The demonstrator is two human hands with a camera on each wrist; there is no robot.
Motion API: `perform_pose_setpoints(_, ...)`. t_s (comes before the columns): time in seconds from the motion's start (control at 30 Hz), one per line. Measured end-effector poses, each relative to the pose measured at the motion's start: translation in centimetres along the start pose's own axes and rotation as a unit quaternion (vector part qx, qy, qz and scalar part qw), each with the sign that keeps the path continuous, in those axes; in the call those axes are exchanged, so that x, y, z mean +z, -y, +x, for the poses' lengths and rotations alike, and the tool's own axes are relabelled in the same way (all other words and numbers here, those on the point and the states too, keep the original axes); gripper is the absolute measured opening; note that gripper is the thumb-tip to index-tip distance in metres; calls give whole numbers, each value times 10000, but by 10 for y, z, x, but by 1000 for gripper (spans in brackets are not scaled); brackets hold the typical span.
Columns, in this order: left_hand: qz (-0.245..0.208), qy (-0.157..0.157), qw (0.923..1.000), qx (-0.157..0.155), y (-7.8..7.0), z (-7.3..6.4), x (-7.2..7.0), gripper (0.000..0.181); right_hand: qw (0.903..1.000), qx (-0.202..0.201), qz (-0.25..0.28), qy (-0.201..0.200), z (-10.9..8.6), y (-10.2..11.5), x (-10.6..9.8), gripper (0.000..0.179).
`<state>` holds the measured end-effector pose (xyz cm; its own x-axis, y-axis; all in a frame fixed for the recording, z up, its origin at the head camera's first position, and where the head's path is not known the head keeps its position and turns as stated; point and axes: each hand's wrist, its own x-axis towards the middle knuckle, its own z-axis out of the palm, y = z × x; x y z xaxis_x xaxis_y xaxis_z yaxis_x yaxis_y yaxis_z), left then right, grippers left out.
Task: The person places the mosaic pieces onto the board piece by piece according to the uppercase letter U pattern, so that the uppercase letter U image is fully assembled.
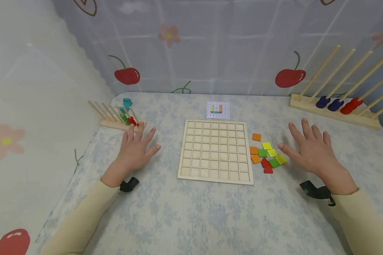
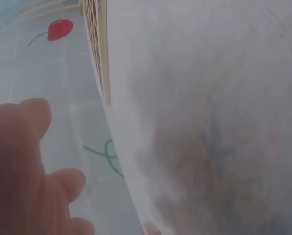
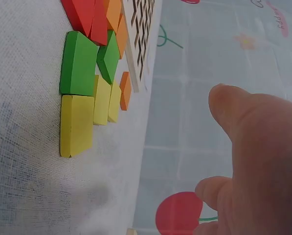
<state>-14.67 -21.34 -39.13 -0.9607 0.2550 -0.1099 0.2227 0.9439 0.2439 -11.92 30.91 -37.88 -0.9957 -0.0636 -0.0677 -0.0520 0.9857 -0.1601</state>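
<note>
My left hand (image 1: pixel 132 153), fingers spread and holding nothing, is left of a wooden grid board (image 1: pixel 215 152) whose squares are bare. On the other side my right hand (image 1: pixel 314 152) is spread too, with nothing in it. Between it and the board lie loose flat pieces: orange squares (image 1: pixel 256 137), yellow squares (image 1: pixel 266 146), green squares (image 1: pixel 262 153) and red rounded-edge pieces (image 1: pixel 268 170). Up close in the right wrist view, a yellow square (image 3: pixel 77 126) touches a green one (image 3: pixel 78 63). Behind the board is a small printed pattern card (image 1: pixel 218 110).
A wooden peg rack (image 1: pixel 335 111) with blue and red pieces stands at the back right. At the back left is a smaller peg rack (image 1: pixel 115 124) with green and red pieces, beside a teal piece (image 1: pixel 127 103). A patterned curtain (image 1: pixel 210 46) hangs behind the table.
</note>
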Motion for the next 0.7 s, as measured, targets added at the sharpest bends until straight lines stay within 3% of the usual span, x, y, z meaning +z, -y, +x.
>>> perform_pose_setpoints(0.7,6,266,9982,536,-42,16,22,67,9998,-115,79,150,1,2,7,89)
